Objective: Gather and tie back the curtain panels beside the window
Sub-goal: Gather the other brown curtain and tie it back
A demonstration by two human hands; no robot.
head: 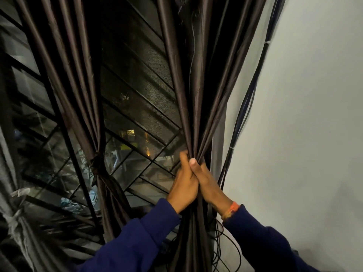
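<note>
While the left hand [183, 185] and right hand [209, 185] both clutch the gathered right curtain panel [191, 114] at its waist, no tie is visible, so freeing a hand to fetch one would likely let the slick folds fan out again; the panel runs vertically, pleats converging downward into the grip, beside the wall [306, 114] and its cables [246, 107], the window grille [137, 95] behind

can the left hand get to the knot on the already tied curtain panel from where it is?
Probably yes, but not right now. The left hand grips the gathered right curtain together with the right hand. The knot sits to its left at similar height, with only open window grille between, so it must release its grip first.
</note>
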